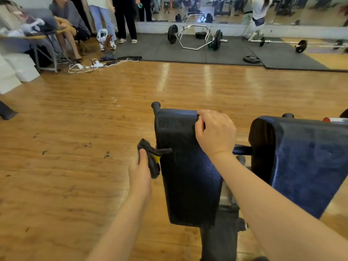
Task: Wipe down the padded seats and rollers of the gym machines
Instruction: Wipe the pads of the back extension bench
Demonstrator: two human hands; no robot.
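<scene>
A dark blue padded seat (184, 176) of a gym machine stands in the lower middle of the head view. A second dark blue pad (305, 162) stands to its right. My left hand (142, 170) holds a dark cloth with a yellow patch (152, 159) pressed against the left edge of the near pad. My right hand (214, 132) grips the top right edge of that pad, fingers curled over it. The machine's frame below the pads is mostly hidden by my arms.
Wooden floor (75, 147) spreads to the left and ahead. Black mats (169, 49) at the back carry a hex bar with plates (195, 35), a barbell (299, 44) and a loose plate (251, 59). People, a table and cables (90, 65) fill the far left.
</scene>
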